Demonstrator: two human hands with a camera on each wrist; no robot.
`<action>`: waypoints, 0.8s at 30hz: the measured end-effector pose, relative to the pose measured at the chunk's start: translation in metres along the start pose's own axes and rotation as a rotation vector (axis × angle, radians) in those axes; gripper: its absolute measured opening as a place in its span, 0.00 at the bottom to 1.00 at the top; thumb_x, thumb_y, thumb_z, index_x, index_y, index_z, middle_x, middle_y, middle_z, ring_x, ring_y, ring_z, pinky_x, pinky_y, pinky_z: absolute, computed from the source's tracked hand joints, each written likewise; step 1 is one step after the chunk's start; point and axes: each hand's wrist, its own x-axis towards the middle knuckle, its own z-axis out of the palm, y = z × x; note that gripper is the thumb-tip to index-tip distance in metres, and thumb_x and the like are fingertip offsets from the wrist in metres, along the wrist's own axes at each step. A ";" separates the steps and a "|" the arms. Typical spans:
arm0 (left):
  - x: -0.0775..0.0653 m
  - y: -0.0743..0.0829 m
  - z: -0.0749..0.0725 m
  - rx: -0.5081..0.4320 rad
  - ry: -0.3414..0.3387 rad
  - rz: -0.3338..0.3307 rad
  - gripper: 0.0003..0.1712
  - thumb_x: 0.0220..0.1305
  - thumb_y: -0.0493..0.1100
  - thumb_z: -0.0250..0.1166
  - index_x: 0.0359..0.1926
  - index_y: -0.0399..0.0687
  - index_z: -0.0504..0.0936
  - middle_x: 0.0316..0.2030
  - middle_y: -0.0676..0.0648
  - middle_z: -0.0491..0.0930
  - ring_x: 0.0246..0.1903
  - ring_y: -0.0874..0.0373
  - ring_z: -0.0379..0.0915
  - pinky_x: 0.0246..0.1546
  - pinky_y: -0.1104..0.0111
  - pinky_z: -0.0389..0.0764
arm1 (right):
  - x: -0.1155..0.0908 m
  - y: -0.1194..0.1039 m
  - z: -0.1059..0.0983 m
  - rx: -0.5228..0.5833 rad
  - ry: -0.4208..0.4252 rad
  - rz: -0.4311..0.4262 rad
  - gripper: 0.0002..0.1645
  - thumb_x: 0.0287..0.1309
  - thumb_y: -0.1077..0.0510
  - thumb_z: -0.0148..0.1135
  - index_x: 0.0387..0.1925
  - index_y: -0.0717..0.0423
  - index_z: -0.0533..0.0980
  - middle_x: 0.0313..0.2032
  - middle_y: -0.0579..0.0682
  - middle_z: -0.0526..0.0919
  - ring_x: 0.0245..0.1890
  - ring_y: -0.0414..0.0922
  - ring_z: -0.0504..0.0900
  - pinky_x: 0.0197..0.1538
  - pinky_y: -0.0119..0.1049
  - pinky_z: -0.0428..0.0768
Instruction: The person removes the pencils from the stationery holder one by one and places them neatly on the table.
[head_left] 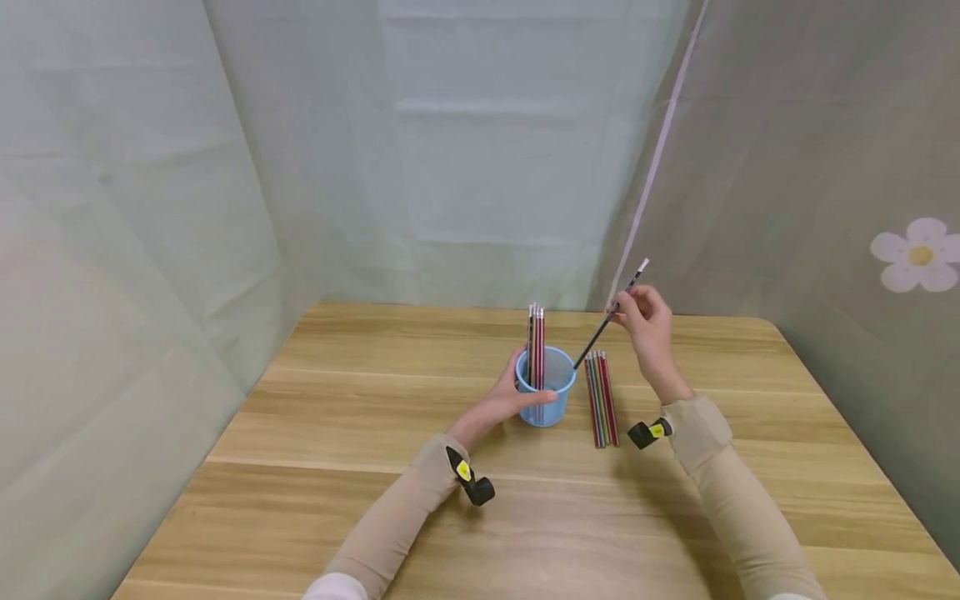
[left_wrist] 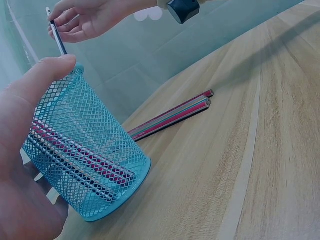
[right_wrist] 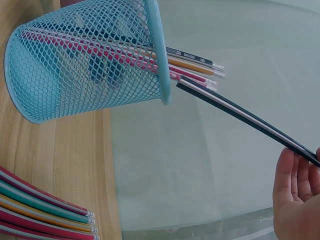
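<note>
A light blue mesh pencil cup [head_left: 556,408] stands upright on the table with several pencils [head_left: 536,342] leaning inside it. My left hand [left_wrist: 25,150] grips the cup around its side, thumb near the rim. In my right hand [head_left: 647,321] a dark pencil [head_left: 600,329] is pinched near its white-ended top. That pencil slants down to the left, and its lower end is close to the cup's rim; in the right wrist view the lower end [right_wrist: 187,85] shows just outside the opening. To the right of the cup lies a row of several coloured pencils [head_left: 602,400].
The wood-grain table [head_left: 315,500] reaches to pale cloth walls [head_left: 487,167] at the back and sides. A white flower print [head_left: 921,255] is on the right wall. Each wrist wears a small black camera [head_left: 480,490].
</note>
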 end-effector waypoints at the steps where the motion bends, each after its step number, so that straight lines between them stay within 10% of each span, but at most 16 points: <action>1: 0.000 0.000 0.000 -0.001 0.002 -0.003 0.63 0.49 0.55 0.75 0.76 0.62 0.42 0.74 0.45 0.51 0.73 0.46 0.47 0.72 0.44 0.49 | 0.000 0.000 0.000 -0.003 0.002 0.003 0.04 0.68 0.61 0.53 0.35 0.52 0.72 0.34 0.52 0.78 0.35 0.42 0.82 0.40 0.27 0.84; 24: -0.003 0.004 0.002 0.011 0.001 -0.006 0.61 0.52 0.53 0.73 0.76 0.61 0.41 0.74 0.45 0.51 0.73 0.45 0.48 0.72 0.44 0.49 | -0.003 0.001 -0.012 -0.016 0.030 0.046 0.05 0.68 0.63 0.52 0.36 0.51 0.71 0.32 0.44 0.80 0.32 0.35 0.81 0.37 0.25 0.83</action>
